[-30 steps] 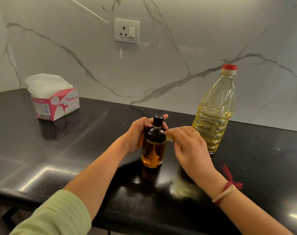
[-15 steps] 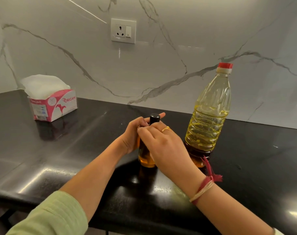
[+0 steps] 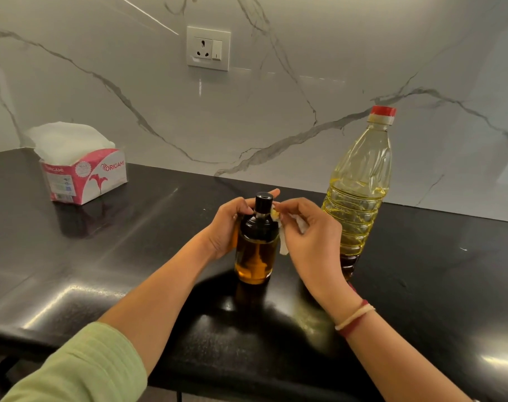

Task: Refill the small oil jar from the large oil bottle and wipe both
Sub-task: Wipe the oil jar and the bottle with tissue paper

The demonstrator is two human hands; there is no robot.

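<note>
The small oil jar (image 3: 256, 250), amber glass with a black cap and shoulder, stands upright on the black counter (image 3: 131, 256). My left hand (image 3: 229, 224) grips its left side and neck. My right hand (image 3: 311, 230) pinches a crumpled white tissue (image 3: 282, 227), stained yellow at its tip, against the jar's right shoulder below the cap. The large oil bottle (image 3: 360, 187), clear plastic with a red cap and yellow oil, stands upright just right of my right hand.
A pink and white tissue box (image 3: 84, 177) sits at the back left of the counter. A marble wall with a power socket (image 3: 208, 48) rises behind. The counter's front edge runs below my forearms.
My right hand moved from in front of the jar back to its right side, so the jar's body shows again. The tissue now presses near the neck. The left hand kept its grip.
</note>
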